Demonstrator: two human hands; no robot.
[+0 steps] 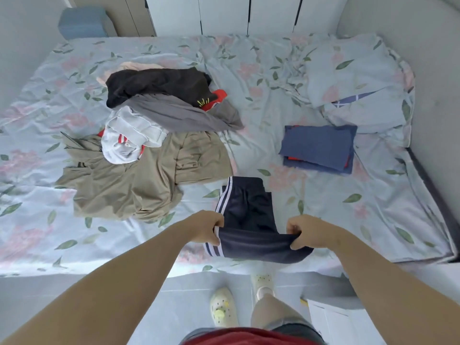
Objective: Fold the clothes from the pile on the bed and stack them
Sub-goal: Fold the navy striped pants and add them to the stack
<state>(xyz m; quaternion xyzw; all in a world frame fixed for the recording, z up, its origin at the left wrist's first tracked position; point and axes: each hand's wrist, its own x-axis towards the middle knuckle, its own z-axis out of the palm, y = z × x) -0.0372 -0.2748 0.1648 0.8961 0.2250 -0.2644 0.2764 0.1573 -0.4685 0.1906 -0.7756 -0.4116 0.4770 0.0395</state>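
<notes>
Dark navy shorts with white side stripes lie at the near edge of the bed, their near end lifted. My left hand grips the striped left edge and my right hand grips the right edge, fingers curled into the cloth. The unfolded pile sits at the left: a khaki garment, a white piece with red stripes, a grey garment and a black one. A folded blue stack with a red edge showing lies at the right.
A floral pillow lies at the far right of the bed. White wardrobe doors stand behind the bed, with a blue box at the far left. My feet in pale shoes stand on the floor beside a white cabinet.
</notes>
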